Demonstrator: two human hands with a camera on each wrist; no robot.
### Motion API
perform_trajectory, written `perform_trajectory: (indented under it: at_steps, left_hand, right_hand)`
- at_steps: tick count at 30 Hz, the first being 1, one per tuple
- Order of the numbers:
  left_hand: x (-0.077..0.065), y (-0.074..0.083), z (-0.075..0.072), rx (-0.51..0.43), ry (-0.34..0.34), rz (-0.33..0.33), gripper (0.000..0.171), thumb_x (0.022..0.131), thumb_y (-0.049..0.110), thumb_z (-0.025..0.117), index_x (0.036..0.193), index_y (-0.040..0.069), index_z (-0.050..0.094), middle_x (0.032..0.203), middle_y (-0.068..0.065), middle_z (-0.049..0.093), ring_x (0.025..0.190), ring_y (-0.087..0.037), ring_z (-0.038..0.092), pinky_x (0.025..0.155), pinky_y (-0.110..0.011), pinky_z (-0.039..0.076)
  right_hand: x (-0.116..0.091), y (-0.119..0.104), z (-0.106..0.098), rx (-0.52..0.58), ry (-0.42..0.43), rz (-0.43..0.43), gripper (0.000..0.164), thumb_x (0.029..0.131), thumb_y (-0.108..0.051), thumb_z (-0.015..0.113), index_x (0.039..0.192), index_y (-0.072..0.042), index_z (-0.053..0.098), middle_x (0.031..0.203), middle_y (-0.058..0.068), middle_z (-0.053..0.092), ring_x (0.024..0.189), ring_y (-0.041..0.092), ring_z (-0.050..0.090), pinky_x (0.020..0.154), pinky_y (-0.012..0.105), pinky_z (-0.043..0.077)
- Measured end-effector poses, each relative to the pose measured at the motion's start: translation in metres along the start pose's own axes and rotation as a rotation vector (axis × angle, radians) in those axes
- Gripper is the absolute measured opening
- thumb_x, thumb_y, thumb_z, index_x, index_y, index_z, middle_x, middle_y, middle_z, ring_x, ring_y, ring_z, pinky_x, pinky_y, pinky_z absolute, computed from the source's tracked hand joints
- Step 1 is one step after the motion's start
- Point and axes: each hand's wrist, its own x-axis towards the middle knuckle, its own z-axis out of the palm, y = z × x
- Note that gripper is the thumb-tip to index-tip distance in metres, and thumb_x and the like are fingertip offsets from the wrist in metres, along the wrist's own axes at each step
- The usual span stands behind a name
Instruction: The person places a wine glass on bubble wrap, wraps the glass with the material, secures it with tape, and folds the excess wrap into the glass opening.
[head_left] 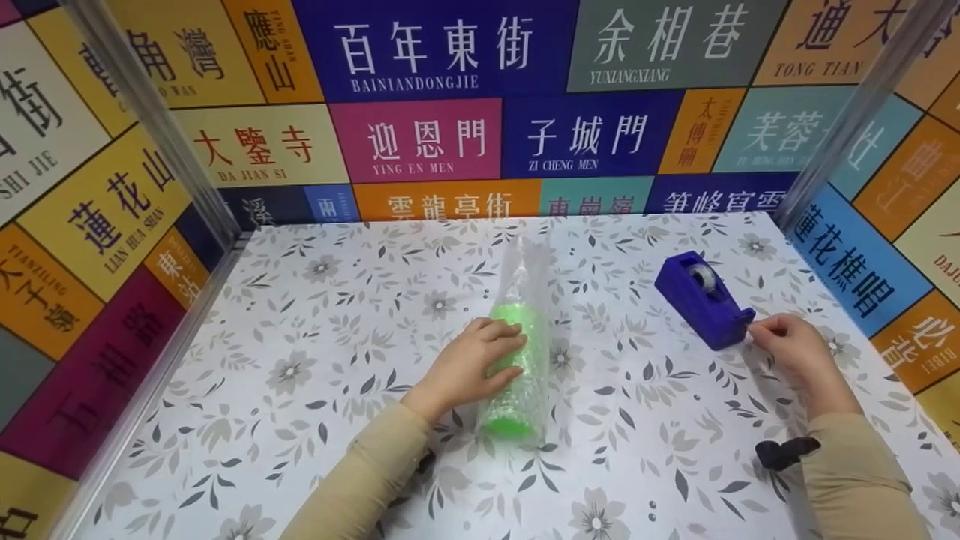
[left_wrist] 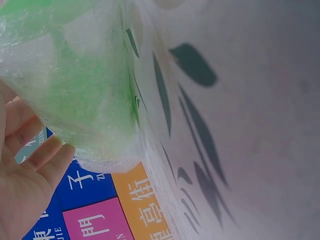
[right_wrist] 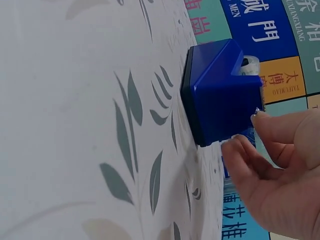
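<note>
A bright green cylinder (head_left: 536, 330) in clear bubble wrap (head_left: 523, 262) lies lengthwise in the middle of the table, the loose end of the wrap pointing to the back. My left hand (head_left: 476, 360) rests on its left side, fingers spread over the top. In the left wrist view the fingertips (left_wrist: 64, 152) touch the wrap. My right hand (head_left: 799, 349) is at the front end of a blue tape dispenser (head_left: 686, 296), which carries a roll of clear tape (head_left: 703, 278). Its thumb reaches the cutter edge, with a gap to the bent fingers; whether they pinch tape is unclear.
A white table (head_left: 315, 420) with a grey leaf pattern spans the view. Panels with printed lettering (head_left: 435, 52) stand behind it and at both sides, with clear corner posts (head_left: 157, 127). A black wrist mount (head_left: 786, 454) sits by the right sleeve.
</note>
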Motion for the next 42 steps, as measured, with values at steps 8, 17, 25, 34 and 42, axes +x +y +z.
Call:
perform_trajectory:
  at_steps: [8,17,25,34,42]
  left_hand:
    - [0.0,0.0,0.001,-0.011,0.003,0.001,0.046,0.094,0.033,0.068,0.133,0.008,0.062,0.137,-0.007,0.057,0.125,-0.024,0.048,0.108,-0.034,0.039]
    - [0.0,0.0,-0.001,-0.01,0.003,0.008,0.045,0.094,0.032,0.068,0.131,0.007,0.064,0.136,-0.007,0.058,0.123,-0.025,0.049,0.108,-0.034,0.04]
    - [0.0,0.0,-0.001,-0.009,0.004,0.005,0.045,0.094,0.033,0.068,0.131,0.008,0.063,0.137,-0.007,0.057,0.123,-0.024,0.049,0.108,-0.035,0.04]
    - [0.001,0.001,-0.002,-0.006,-0.009,-0.002,0.046,0.094,0.033,0.067,0.132,0.009,0.063,0.138,-0.006,0.057,0.124,-0.023,0.049,0.108,-0.034,0.04]
    - [0.001,0.0,-0.001,0.002,-0.012,-0.001,0.046,0.095,0.033,0.067,0.133,0.008,0.063,0.138,-0.006,0.057,0.124,-0.023,0.049,0.107,-0.034,0.041]
  right_hand:
    - [-0.008,-0.006,-0.009,0.108,-0.025,0.059,0.048,0.096,-0.046,0.061,0.117,-0.003,0.061,0.102,-0.008,0.055,0.087,0.004,0.051,0.073,0.017,0.048]
    - [-0.022,-0.035,0.001,0.264,-0.041,-0.147,0.018,0.1,-0.023,0.061,0.111,-0.009,0.067,0.096,-0.022,0.061,0.087,-0.004,0.058,0.077,0.01,0.05]
    - [-0.02,-0.073,0.024,0.279,-0.061,-0.261,0.022,0.1,-0.016,0.061,0.112,0.002,0.062,0.097,-0.014,0.064,0.088,0.0,0.059,0.079,0.014,0.051]
    - [-0.014,-0.105,0.057,0.295,-0.084,-0.396,0.028,0.098,-0.012,0.063,0.113,0.012,0.059,0.098,-0.005,0.066,0.085,0.005,0.058,0.075,0.017,0.051]
    - [-0.01,-0.133,0.093,0.336,-0.138,-0.455,0.023,0.095,-0.004,0.064,0.111,0.013,0.061,0.099,0.003,0.065,0.084,0.005,0.058,0.075,0.018,0.049]
